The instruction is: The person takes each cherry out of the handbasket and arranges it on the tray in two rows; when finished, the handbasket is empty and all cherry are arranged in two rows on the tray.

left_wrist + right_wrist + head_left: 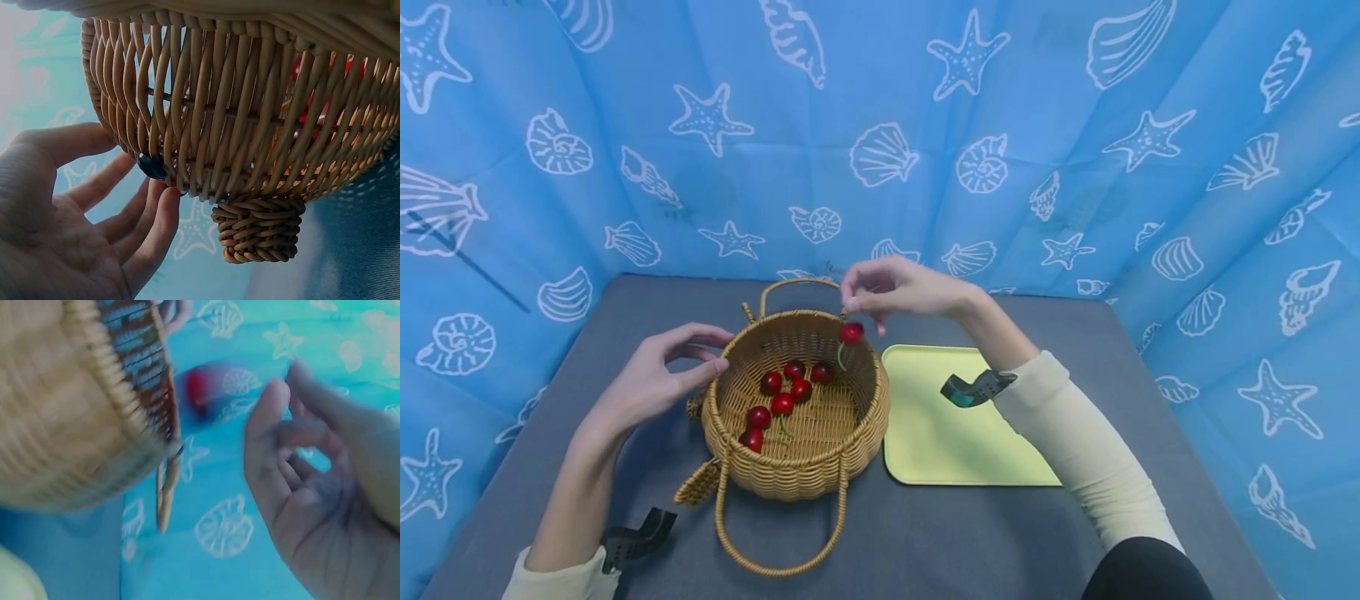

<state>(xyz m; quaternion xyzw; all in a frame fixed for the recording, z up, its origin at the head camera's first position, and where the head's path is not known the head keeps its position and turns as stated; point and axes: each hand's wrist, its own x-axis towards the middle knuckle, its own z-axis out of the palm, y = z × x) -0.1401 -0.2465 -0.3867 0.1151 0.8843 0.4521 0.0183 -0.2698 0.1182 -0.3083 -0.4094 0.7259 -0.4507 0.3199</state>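
Observation:
A round wicker basket (790, 492) holds several red cherries (782, 403) on its woven floor. At its left side my left hand (662, 375) grips the edge, thumb on the rim. In the left wrist view the fingers of that hand (94, 206) bend in against the wicker beside a dark bead (151, 165). Over the right rim is my right hand (898, 287), thumb and forefinger close together. Just under them one cherry (851, 333) is in the air, stem downward. The right wrist view shows this cherry (199, 394) blurred and apart from the fingertips.
A pale yellow tray (925, 467) lies right of the basket on the grey table (955, 533). One basket handle (782, 572) points toward me, another handle (797, 282) stands at the back. A blue shell-print curtain (850, 192) encloses the table's back and sides.

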